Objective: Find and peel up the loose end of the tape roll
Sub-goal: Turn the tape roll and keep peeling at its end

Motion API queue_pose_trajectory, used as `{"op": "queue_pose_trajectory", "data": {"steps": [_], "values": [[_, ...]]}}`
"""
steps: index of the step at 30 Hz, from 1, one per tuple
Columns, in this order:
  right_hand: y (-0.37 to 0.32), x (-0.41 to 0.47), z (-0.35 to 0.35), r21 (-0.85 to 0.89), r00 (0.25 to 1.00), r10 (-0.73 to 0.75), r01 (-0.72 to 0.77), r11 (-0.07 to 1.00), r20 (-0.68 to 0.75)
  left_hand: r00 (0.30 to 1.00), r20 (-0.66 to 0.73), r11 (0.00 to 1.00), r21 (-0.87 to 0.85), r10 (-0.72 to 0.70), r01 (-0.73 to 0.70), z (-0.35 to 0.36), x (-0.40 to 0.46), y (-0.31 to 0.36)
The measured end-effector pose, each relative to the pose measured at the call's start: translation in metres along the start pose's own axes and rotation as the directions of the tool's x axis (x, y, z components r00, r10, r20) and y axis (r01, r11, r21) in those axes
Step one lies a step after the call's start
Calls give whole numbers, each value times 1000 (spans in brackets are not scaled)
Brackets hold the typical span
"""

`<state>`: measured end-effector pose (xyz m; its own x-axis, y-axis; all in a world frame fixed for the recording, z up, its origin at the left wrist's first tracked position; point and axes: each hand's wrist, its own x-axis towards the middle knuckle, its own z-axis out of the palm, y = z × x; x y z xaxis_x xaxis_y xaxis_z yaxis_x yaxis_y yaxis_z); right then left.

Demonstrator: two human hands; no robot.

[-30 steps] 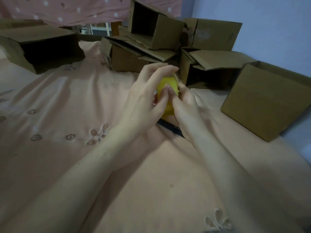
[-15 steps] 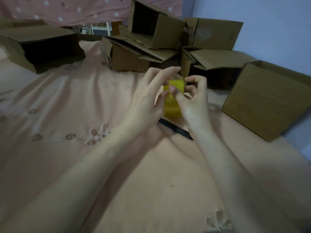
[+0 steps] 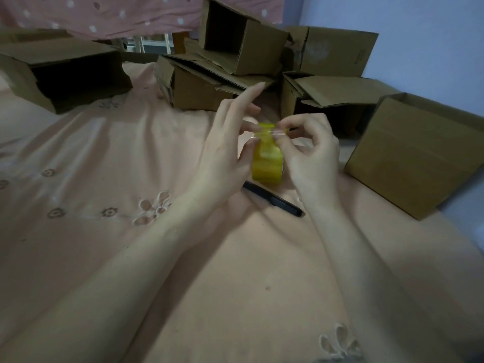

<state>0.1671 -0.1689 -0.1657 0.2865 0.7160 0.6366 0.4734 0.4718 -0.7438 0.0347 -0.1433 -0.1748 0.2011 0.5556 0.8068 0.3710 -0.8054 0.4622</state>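
A yellow tape roll point(image 3: 267, 163) is held edge-on above the pink bedsheet, between both hands. My left hand point(image 3: 225, 150) grips its left side with thumb and lower fingers, while the index finger points up and away. My right hand point(image 3: 311, 153) pinches a short clear strip of tape point(image 3: 272, 132) at the top of the roll with thumb and forefinger. The strip looks lifted slightly off the roll. The roll's far side is hidden by my fingers.
A black pen-like tool point(image 3: 272, 201) lies on the sheet just under the roll. Several open cardboard boxes ring the far side: one at left point(image 3: 65, 72), a pile in the middle point(image 3: 235, 56), one at right point(image 3: 419, 153). A blue wall stands behind.
My right hand shifted from covering the roll's front to pinching its top edge. A clear strip now shows there, and my left index finger has straightened upward.
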Motion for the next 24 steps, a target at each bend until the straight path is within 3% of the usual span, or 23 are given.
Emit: {"op": "queue_pose_trajectory", "data": {"steps": [6, 18, 24], "values": [[3, 2, -1, 9, 1000, 21, -21, 1000, 4, 985, -34, 976, -143, -171, 165, 0, 0, -4], [4, 3, -7, -10, 1000, -25, 25, 1000, 14, 979, -14, 979, 9, -206, 206, 3, -2, -5], [0, 1, -7, 33, 999, 21, -22, 999, 42, 968, 18, 968, -25, -251, 251, 2, 0, -5]]}}
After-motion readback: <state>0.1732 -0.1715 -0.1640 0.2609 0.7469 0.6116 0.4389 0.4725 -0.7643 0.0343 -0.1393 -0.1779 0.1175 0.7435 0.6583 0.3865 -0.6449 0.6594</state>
